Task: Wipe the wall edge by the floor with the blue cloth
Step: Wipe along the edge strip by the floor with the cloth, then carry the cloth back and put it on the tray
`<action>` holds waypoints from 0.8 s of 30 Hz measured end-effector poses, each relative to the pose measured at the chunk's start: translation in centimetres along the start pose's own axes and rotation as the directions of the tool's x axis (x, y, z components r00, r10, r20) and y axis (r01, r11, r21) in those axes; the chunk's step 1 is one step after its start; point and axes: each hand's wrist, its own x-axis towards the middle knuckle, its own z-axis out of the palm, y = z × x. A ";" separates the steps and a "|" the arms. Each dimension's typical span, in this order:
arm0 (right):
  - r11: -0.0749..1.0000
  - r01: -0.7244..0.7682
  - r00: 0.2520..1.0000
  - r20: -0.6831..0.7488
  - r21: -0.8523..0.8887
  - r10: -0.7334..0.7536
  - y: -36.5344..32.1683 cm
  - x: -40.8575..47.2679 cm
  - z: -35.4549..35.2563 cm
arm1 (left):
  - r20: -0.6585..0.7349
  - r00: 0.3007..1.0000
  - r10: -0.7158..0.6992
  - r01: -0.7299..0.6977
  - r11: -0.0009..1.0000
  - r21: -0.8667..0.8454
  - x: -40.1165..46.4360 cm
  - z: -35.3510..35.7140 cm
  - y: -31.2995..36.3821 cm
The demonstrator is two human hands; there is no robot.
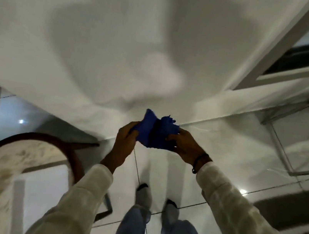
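Note:
I stand facing a white wall and hold the blue cloth [154, 131] bunched up between both hands at about waist height. My left hand [124, 142] grips its left side and my right hand [185, 145] grips its right side. The wall edge by the floor [230, 115] runs diagonally from lower left to upper right, just beyond the cloth. My hands are well above that edge and do not touch it. My feet [156, 200] stand on the glossy white tiles below.
A round table with a dark rim [10, 167] and thin metal legs stands close at my left. A door or window frame [276, 55] rises at the right. Its reflection shows in the glossy floor tiles [244, 155] at right.

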 end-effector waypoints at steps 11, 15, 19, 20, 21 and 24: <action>0.647 0.295 0.934 0.356 -0.703 -0.040 -2.4 -3.4 21.9 | -0.327 0.868 -0.374 0.112 0.788 -0.605 -19.3 -14.3 -5.8; 0.423 0.453 0.880 0.469 -0.785 -0.072 3.3 -2.0 32.2 | -0.437 0.705 -0.559 0.143 0.716 -0.684 -23.1 -19.0 -12.6; 0.245 0.536 0.830 0.557 -0.808 0.022 10.6 1.6 39.3 | -0.474 0.526 -0.706 0.255 0.663 -0.704 -23.6 -22.3 -19.9; 0.206 0.550 0.820 0.570 -0.809 0.049 12.5 2.8 40.5 | -0.480 0.507 -0.716 0.300 0.668 -0.681 -23.5 -22.9 -21.9; 0.174 0.563 0.811 0.581 -0.808 0.076 14.1 4.0 41.5 | -0.477 0.497 -0.725 0.352 0.671 -0.653 -23.4 -23.5 -23.6; 0.112 0.578 0.798 0.588 -0.808 0.132 18.0 7.2 42.9 | -0.432 0.501 -0.749 0.445 0.652 -0.614 -23.1 -24.5 -27.8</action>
